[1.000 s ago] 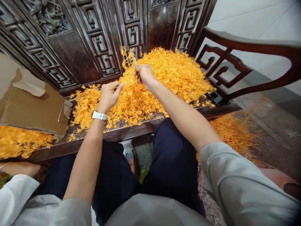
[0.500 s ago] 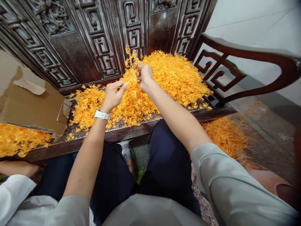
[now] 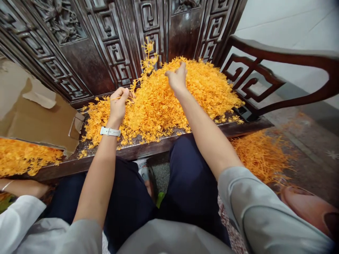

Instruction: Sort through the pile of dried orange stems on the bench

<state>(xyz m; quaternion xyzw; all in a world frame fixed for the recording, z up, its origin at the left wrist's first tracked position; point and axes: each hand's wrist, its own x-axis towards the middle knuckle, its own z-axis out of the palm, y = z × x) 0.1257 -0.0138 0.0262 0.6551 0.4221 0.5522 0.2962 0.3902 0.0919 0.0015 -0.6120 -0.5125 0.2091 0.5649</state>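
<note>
My left hand (image 3: 119, 98), wearing a white watch (image 3: 110, 131), pinches a thin orange plastic flower stem (image 3: 118, 98) between thumb and fingers. From it a blurred orange flower sprig (image 3: 149, 60) seems to reach up and right in front of the carved bench back. My right hand (image 3: 178, 78) is open, thumb and index finger apart, over the large heap of orange plastic flower pieces (image 3: 206, 88); nothing shows in it, though its lower fingers are partly hidden. The heap spreads leftward beneath my left hand.
The heap lies on a dark wooden bench (image 3: 137, 152) with a carved back (image 3: 79, 63) and a curved armrest (image 3: 286, 56). A cardboard box (image 3: 39, 123) stands left, with more orange pieces before it. Orange stems (image 3: 265, 155) lie on the floor right. A person's arm (image 3: 23, 187) is at lower left.
My right hand has let go of the sprig, opened and moved right over the heap. My left hand has drawn back left, still pinching the stem.
</note>
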